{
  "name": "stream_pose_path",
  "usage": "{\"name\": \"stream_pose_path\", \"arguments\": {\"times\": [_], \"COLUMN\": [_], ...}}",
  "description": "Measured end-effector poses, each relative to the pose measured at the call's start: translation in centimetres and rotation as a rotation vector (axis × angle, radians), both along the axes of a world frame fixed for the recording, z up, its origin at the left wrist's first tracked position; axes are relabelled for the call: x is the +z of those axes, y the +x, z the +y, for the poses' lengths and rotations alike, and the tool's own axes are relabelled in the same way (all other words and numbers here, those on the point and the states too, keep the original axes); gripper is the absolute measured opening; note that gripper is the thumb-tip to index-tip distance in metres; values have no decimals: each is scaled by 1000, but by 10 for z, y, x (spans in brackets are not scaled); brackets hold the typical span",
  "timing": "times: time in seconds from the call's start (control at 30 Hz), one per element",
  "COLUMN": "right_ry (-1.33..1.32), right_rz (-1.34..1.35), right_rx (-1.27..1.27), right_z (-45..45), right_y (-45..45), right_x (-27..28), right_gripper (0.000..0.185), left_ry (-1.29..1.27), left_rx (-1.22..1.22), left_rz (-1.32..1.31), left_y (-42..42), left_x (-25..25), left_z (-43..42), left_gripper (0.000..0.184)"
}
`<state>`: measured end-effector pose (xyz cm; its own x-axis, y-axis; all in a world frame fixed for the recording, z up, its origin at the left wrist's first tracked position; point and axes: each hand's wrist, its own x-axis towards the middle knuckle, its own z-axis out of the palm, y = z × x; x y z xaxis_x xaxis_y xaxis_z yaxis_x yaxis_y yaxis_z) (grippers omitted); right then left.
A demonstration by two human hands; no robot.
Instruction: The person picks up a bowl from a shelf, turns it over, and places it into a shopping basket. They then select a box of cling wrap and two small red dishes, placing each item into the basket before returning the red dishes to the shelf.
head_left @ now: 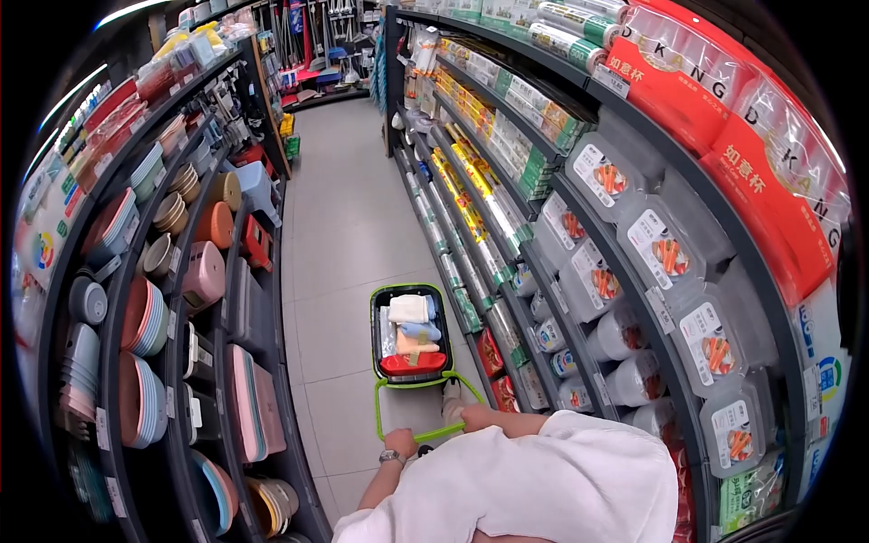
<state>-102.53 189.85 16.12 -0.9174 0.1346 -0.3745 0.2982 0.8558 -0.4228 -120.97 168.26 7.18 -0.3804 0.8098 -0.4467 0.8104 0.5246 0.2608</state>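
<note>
Black and green-rimmed, the basket [376, 321] sits in the aisle between the shelves [681, 362], its long axis running forward along the aisle, away from the person. Its green handle [378, 409] points back toward the body, with the left hand [401, 442] and right hand [477, 416] each closed in a grip on it. Red packet [412, 363] lies crosswise at the basket's near end.

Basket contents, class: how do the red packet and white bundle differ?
Colour: the red packet is mostly red, the white bundle whitish.
Width: the red packet looks broader than the white bundle.
Place: the red packet lies nearer the green handle, the white bundle farther off.
Both lie in the basket.
</note>
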Motion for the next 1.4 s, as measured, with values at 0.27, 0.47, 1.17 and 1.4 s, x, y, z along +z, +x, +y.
{"name": "stream_pose_path", "arguments": {"times": [0.27, 0.47, 1.17, 1.4], "right_ry": [116, 206, 97, 140], "right_rz": [-272, -328, -238, -255], "right_rx": [59, 50, 36, 89], "right_z": [139, 239, 328, 372], "right_y": [-2, -29, -164, -192], "right_x": [-60, -38, -47, -40], "right_gripper": [37, 22, 23, 21], "left_ry": [-53, -32, -107, -85], "left_rx": [-103, -58, 57, 100], "left_rz": [-191, -295, -30, -109], "left_y": [-4, -16, -148, -162], "left_x": [-8, 13, 15, 17], "left_z": [121, 216, 305, 349], "left_gripper": [30, 32, 24, 26]}}
